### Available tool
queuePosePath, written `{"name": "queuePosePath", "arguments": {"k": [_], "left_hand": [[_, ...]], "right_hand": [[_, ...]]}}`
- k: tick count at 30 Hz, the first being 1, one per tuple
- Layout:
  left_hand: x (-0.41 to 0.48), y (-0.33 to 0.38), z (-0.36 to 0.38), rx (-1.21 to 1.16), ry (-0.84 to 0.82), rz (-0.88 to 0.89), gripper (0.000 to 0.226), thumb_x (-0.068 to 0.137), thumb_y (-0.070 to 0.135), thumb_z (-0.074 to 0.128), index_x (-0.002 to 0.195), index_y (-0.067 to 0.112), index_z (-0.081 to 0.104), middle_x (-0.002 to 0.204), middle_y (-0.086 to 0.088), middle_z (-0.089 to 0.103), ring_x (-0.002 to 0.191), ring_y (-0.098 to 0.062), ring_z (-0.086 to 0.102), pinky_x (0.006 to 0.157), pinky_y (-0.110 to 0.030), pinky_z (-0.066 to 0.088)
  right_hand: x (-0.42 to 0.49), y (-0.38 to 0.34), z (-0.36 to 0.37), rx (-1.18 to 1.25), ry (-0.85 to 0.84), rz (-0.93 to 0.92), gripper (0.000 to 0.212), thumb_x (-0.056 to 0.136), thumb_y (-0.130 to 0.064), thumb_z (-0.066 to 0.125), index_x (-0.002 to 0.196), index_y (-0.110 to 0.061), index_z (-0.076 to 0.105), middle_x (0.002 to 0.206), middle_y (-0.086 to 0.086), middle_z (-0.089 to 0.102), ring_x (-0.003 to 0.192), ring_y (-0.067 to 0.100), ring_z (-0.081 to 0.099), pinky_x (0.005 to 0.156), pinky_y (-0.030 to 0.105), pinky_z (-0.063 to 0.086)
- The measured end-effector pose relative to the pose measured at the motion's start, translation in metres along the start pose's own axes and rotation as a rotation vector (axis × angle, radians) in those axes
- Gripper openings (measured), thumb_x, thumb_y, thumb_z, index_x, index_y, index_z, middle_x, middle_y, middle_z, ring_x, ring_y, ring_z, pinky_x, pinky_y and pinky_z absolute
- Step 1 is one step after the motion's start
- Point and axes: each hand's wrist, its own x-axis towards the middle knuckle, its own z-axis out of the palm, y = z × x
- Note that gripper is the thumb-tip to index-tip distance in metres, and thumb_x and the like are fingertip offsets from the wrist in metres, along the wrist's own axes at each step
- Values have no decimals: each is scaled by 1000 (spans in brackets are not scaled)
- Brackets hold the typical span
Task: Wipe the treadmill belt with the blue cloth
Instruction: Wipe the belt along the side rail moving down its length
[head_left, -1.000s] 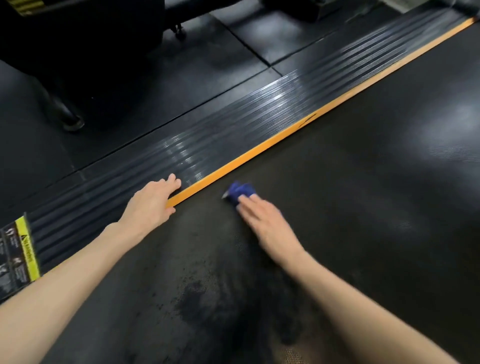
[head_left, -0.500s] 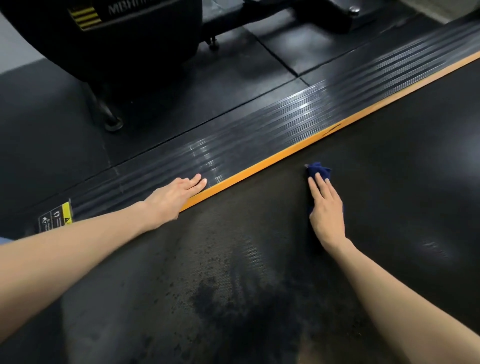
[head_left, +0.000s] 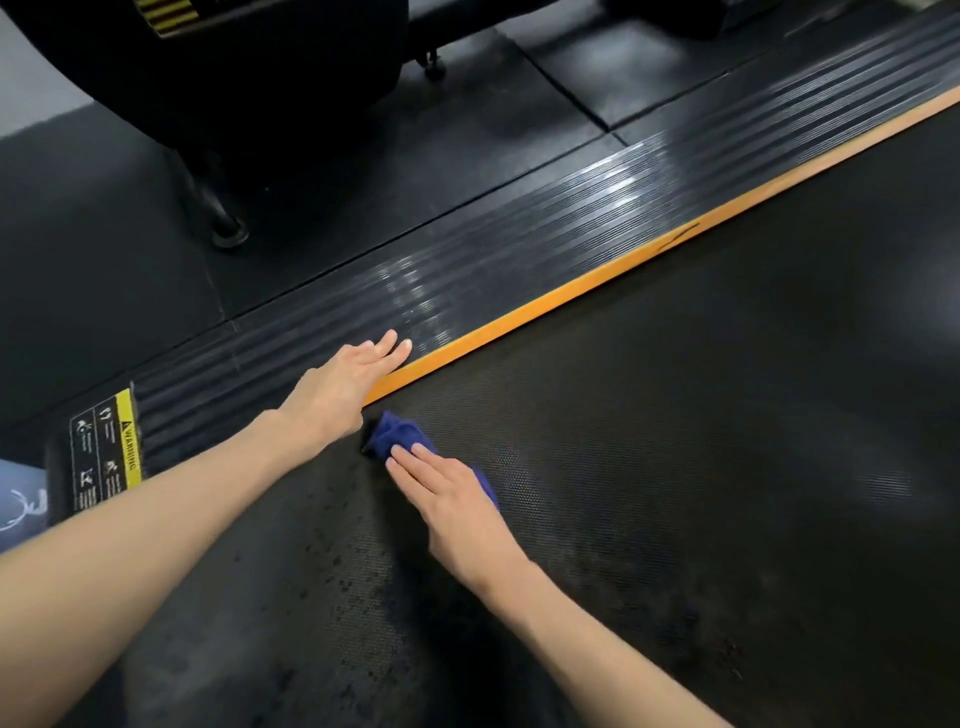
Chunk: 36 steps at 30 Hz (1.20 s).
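Near the belt's left edge, just beside the orange strip (head_left: 571, 297), the blue cloth (head_left: 397, 437) lies bunched on the treadmill belt (head_left: 701, 441). The right hand (head_left: 452, 501) presses it down with straight fingers, a flat grip rather than a pinch (only the cloth's far end and a sliver by the hand show). The left hand (head_left: 340, 389) rests across the orange strip onto the ribbed side rail (head_left: 519, 234), fingers straight, its grip holding nothing. A warning label (head_left: 106, 447) sits at the rail's near end.
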Motion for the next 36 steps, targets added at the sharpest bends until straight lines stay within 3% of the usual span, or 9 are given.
{"name": "queuePosePath", "arguments": {"k": [4, 8, 11, 14, 18, 23, 28, 33, 36], "left_hand": [[5, -8, 2, -20, -18, 22, 99, 77, -15, 55, 149, 29, 3, 157, 5, 4, 134, -21, 29, 85, -36, 51], [12, -12, 1, -20, -65, 31, 102, 76, -16, 57, 148, 32, 3, 157, 9, 1, 138, -21, 23, 83, -41, 52], [15, -13, 0, 27, -91, 22, 105, 75, -11, 60, 147, 33, -1, 156, 10, -1, 132, -20, 25, 67, -37, 46], [12, -12, -1, 27, -72, 42, 104, 75, -9, 62, 147, 32, -2, 156, 10, 0, 130, -20, 26, 69, -38, 43], [4, -18, -5, -58, -55, 102, 98, 77, -8, 62, 148, 26, 3, 156, 7, -1, 134, -19, 23, 79, -40, 43], [-28, -32, -1, -169, -34, 230, 68, 84, -2, 56, 143, 12, 24, 154, -4, 12, 133, -22, 30, 89, -36, 44], [-35, -55, 12, -234, -165, 292, 87, 85, -9, 50, 149, 18, -1, 157, 5, -4, 143, -14, 10, 98, -33, 41], [-32, -60, 17, -202, -128, 345, 83, 87, -9, 45, 149, 15, -6, 157, 5, -7, 143, -15, 11, 102, -30, 39], [-29, -62, 16, -210, -115, 366, 80, 88, -9, 42, 149, 19, -2, 157, 8, -5, 140, -18, 24, 86, -26, 44]], "right_hand": [[4, 50, -28, -123, 118, -12, 60, 66, 2, 44, 125, -2, 58, 132, 14, 56, 119, 32, 54, 96, 40, 46], [-1, 128, -83, -237, 392, 454, 65, 59, 18, 51, 123, 8, 55, 129, 25, 54, 117, 44, 52, 102, 48, 40], [10, 126, -94, -161, 465, 763, 67, 70, 17, 51, 135, 2, 45, 144, 16, 41, 134, 33, 37, 111, 29, 23], [32, 74, -62, -92, 417, 822, 68, 74, 15, 48, 139, -3, 41, 149, 10, 35, 139, 24, 29, 111, 20, 13], [30, -19, 3, -33, 278, 697, 76, 56, 25, 58, 130, 5, 51, 139, 19, 46, 129, 38, 42, 108, 43, 31], [52, -69, -12, -66, -31, 845, 70, 82, 6, 52, 146, -5, 27, 156, 7, 19, 141, 25, 22, 112, 32, 26], [48, -99, -9, -130, -261, 888, 65, 87, 2, 47, 147, -6, 21, 156, 6, 16, 137, 25, 26, 106, 36, 34], [33, -101, 4, -139, -232, 905, 70, 91, 4, 37, 150, -9, 2, 159, 3, -4, 145, 23, 3, 113, 34, 25], [25, -110, 25, -184, -71, 924, 74, 92, 7, 34, 150, -14, -7, 157, -1, -14, 145, 20, -9, 115, 31, 22]]}}
